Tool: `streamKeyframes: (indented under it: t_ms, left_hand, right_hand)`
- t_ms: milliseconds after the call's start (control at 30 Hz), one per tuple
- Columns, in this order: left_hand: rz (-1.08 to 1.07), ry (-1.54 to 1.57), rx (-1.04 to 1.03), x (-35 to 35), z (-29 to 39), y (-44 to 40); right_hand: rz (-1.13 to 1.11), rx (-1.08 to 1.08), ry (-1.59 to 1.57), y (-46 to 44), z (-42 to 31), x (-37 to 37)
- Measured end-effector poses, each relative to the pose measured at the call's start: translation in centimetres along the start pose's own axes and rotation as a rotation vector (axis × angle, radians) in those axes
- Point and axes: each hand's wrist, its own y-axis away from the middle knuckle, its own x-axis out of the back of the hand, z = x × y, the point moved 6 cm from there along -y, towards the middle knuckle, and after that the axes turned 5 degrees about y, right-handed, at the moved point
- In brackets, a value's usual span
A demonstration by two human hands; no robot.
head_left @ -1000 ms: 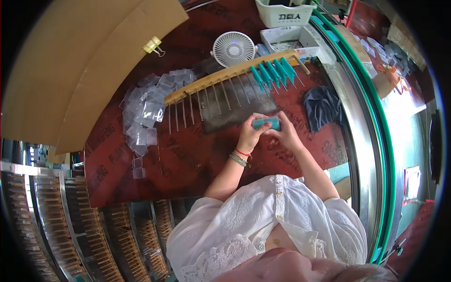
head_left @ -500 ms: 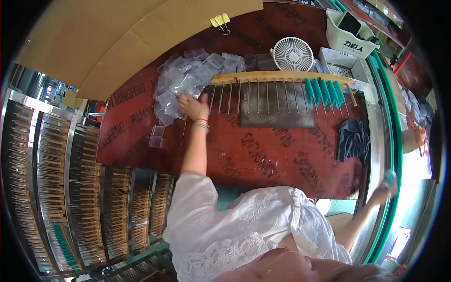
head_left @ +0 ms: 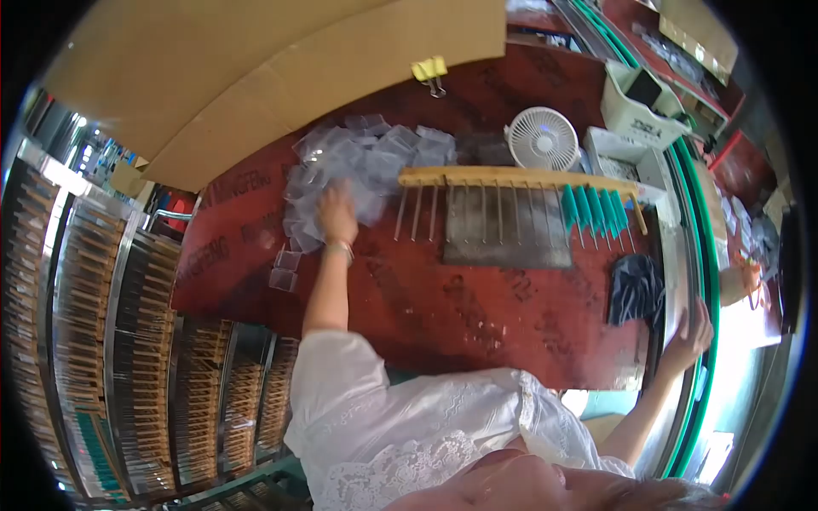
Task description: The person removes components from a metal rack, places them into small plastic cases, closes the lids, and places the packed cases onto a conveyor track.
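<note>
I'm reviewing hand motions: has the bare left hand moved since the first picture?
Yes, leftward. Against the dark grey rectangular plate, the bare left hand went from beside it to the loose pile of clear plastic pieces.

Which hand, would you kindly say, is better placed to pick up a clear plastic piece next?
Probably the left hand: it is at the pile of clear plastic pieces, while the right hand is at the green-edged metal track, across the red tabletop.
</note>
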Motion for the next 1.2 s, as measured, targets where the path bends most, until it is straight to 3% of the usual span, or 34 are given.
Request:
streamKeyframes:
  t_ms: [33,67,100,133,167,200,233,300,367,400,467,533,633,700,767,833,900,1000,1100,1133,1167,1200]
  left_hand:
    - [0.018,-0.038,-0.096,-1.3,-0.2,1.8]
    - [0.041,-0.010,-0.146,0.0,0.9,3.6]
    - [0.054,0.019,-0.194,1.0,2.3,5.5]
    - [0.006,0.072,-0.197,0.4,2.7,6.8]
    - [-0.042,0.128,-0.200,-0.2,2.8,7.8]
    - [-0.085,0.158,-0.221,0.2,3.6,8.8]
    - [-0.126,0.192,-0.241,0.8,4.3,9.8]
    - [-0.117,0.289,-0.298,1.0,4.0,11.5]
    - [-0.080,0.298,-0.296,4.5,4.1,13.1]
    - [-0.040,0.389,-0.264,6.4,4.1,13.8]
    - [-0.005,0.505,-0.355,9.1,5.2,15.9]
    - [-0.011,0.612,-0.436,9.2,6.3,17.2]
    - [0.078,0.748,-0.504,9.0,9.2,17.9]
    - [-0.247,1.187,-0.185,5.9,11.9,16.2]
    - [-0.441,1.233,-0.207,3.5,16.8,14.5]
    - [-0.570,1.904,-0.095,-1.6,21.7,14.2]
    - [-0.569,1.899,-0.142,-1.8,26.7,12.6]
    - [-0.557,1.782,-0.141,-2.8,33.2,10.8]
    - [-0.528,1.659,-0.159,-1.3,38.8,9.9]
    - [-0.493,1.823,-0.125,-1.0,40.0,9.7]
    - [-0.460,1.871,-0.118,-0.7,40.7,9.5]
    - [-0.427,1.918,-0.112,-0.4,41.4,9.3]
  right_hand:
    - [0.017,-0.014,-0.303,-3.4,-6.1,0.5]
    - [-0.156,0.038,-0.688,-7.0,-13.6,1.5]
    - [-0.124,0.269,-0.783,-8.4,-19.7,0.6]
    - [-0.330,0.458,-0.826,-9.9,-25.8,0.1]
    - [-0.286,0.667,-0.892,-11.5,-32.3,0.3]
    - [-0.454,0.704,-0.847,-12.1,-37.5,-2.6]
    - [-0.460,0.726,-0.888,-13.1,-42.1,-5.7]
    - [-0.539,0.669,-0.651,-14.5,-49.4,-15.4]
    - [-0.362,0.745,-0.589,-13.7,-54.1,-25.7]
    - [-0.354,0.754,-0.590,-14.4,-55.7,-26.9]
    - [-0.798,0.924,-0.447,-13.1,-57.4,-30.3]
    - [-0.797,0.927,-0.462,-14.3,-58.6,-24.2]
    - [-0.576,0.989,-0.613,-16.0,-56.7,-12.3]
    - [-0.305,1.092,-0.521,-14.6,-51.1,-3.3]
    - [-0.230,1.021,-0.721,-11.2,-42.4,3.6]
    - [-0.371,0.995,-0.974,-7.2,-35.2,6.8]
    - [-0.662,0.783,-0.821,-1.4,-28.7,4.4]
    - [-0.655,0.502,-0.530,8.5,-19.3,-2.2]
    - [-0.700,0.351,-0.531,9.8,-17.0,-1.6]
    - [-0.659,0.151,-0.581,10.3,-16.0,-2.1]
    - [-0.657,0.132,-0.583,11.0,-15.9,-3.1]
    - [-0.693,-0.069,-0.448,11.6,-14.5,-4.9]
